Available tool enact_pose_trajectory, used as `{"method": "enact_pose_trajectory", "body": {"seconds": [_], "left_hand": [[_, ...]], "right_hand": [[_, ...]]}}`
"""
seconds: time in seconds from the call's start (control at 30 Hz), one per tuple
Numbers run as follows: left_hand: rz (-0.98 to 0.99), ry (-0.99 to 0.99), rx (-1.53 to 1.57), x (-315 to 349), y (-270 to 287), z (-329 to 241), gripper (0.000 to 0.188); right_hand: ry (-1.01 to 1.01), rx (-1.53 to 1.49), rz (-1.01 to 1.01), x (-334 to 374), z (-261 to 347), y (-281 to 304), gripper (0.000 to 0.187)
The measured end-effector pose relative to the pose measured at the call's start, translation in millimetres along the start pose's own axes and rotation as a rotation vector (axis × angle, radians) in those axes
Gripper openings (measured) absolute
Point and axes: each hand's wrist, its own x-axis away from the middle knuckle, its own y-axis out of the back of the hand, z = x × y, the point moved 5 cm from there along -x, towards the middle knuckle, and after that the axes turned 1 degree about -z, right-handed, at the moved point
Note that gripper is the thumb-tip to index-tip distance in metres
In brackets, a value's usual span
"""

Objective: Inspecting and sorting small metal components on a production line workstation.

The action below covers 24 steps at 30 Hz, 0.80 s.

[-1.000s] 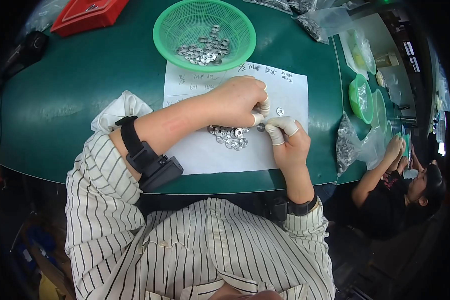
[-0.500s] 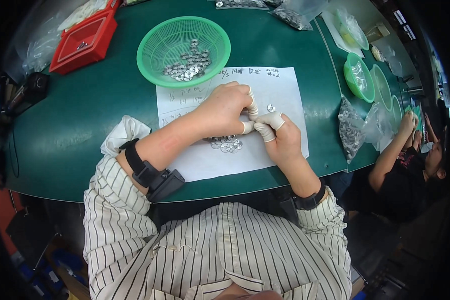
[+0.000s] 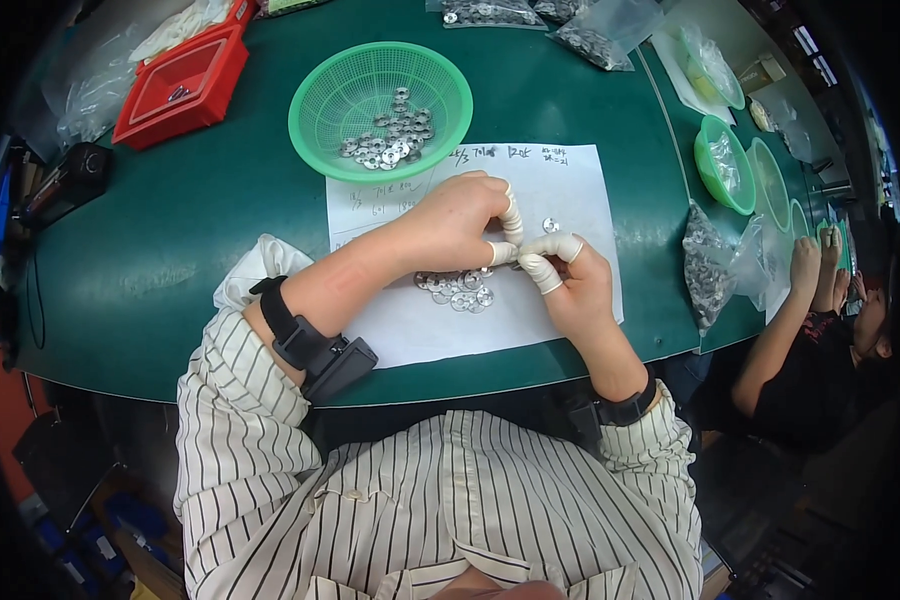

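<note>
My left hand and my right hand meet over a white paper sheet, white finger cots on their thumbs and fingers. Both are closed in a pinch, fingertips touching. Whatever they hold is small and mostly hidden by the fingers. Below my left hand lies a loose pile of round metal discs with centre holes, partly covered by that hand. One single metal disc lies on the paper just beyond my right fingers. Past the sheet, a green mesh basket holds several similar discs.
A red tray stands at the far left, near a black device. Bags of metal parts lie at right and far edge, beside green baskets. A co-worker's arm is at the right. The table is green.
The whole view has shifted slightly, so the table things appear a little further right and lower. My hands stay pinched together over the paper. At right, the co-worker's hands have moved apart.
</note>
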Motion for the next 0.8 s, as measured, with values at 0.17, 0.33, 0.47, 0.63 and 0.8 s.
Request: {"method": "enact_pose_trajectory", "body": {"seconds": [0.17,0.33,0.47,0.63,0.8], "left_hand": [[-0.011,0.021,0.003,0.7,0.9,-0.1,0.013],[-0.048,0.008,0.028,1.2,-0.2,1.8,0.013],[-0.03,0.073,0.052,0.7,1.7,2.2,0.012],[-0.009,0.106,0.061,0.6,1.5,3.1,0.013],[0.004,0.113,0.066,1.5,1.9,5.7,0.014]], "right_hand": [[-0.039,0.076,0.031,-1.2,4.9,-1.3,0.008],[0.139,0.323,0.018,-2.6,20.3,-3.4,0.007],[0.432,0.41,0.04,0.0,33.7,-13.3,0.008],[0.342,0.386,0.026,-2.6,32.1,-12.5,0.008],[0.349,0.364,0.035,-2.8,26.1,-12.8,0.009]]}}
